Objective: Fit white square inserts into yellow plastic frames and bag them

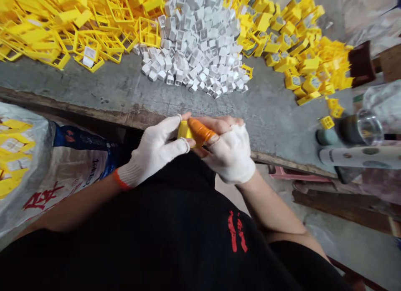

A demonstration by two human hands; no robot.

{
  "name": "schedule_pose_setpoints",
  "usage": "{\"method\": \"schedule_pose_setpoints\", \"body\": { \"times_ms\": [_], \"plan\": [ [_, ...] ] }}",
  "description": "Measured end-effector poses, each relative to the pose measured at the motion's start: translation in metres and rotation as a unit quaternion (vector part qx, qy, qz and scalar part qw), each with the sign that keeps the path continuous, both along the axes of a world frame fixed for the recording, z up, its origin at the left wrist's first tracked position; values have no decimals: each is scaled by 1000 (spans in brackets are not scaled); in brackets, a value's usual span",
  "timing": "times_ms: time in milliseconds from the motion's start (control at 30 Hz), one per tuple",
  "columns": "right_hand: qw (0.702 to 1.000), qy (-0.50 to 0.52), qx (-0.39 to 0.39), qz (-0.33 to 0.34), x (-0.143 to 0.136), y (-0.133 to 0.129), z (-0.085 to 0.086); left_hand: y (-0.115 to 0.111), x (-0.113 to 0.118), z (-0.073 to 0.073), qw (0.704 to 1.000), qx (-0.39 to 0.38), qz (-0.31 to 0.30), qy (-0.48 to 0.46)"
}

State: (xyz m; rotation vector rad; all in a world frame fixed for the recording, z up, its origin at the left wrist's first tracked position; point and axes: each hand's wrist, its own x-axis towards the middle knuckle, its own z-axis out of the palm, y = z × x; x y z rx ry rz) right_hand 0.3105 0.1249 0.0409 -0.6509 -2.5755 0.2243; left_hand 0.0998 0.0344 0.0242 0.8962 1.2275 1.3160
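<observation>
My left hand [155, 151] in a white knit glove and my right hand [227, 149] in a cut-off white glove meet at the near edge of the grey table [269, 111]. Both pinch one small yellow plastic part [184, 130] between them. An orange rubber cot covers my right thumb [200, 131], which presses on the part. Most of the part is hidden by the fingers.
A heap of small white cube caps [197, 44] lies at the table's middle back. Yellow frames [78, 28] are piled at the left, assembled yellow pieces [300, 53] at the right. A printed sack [46, 165] of yellow parts stands at my left; a clear bottle [369, 128] lies right.
</observation>
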Motion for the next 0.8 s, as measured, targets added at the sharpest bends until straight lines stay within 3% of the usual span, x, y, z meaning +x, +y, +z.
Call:
{"method": "schedule_pose_setpoints", "body": {
  "times_ms": [67,133,233,300,400,533,600,667,733,800],
  "plan": [
    [997,45,-63,-20,-5,-2,-9,0,-5,2,990,37,10,138],
    [970,131,-202,-21,-8,0,-16,-1,-7,3,975,66,3,212],
    [876,262,-404,-18,-12,2,-19,-5,-8,8,949,140,5,282],
    [829,306,-468,-17,-17,-2,-18,-9,-7,12,929,187,10,319],
    [784,351,-511,-25,-24,-8,-16,-11,-7,13,928,191,23,319],
    [729,344,-591,-44,-30,-6,-22,-4,-12,1,973,98,5,211],
    [728,308,-612,-30,-33,-4,-24,4,-12,-5,997,55,-17,57],
    [757,281,-590,5,-38,-3,-22,13,-7,-6,993,17,-18,-116],
    [824,283,-491,-5,-42,-8,-12,20,1,-1,974,-11,-5,-228],
    [910,245,-331,-38,-43,-17,2,23,10,8,967,-6,-4,-254]
  ]
}}
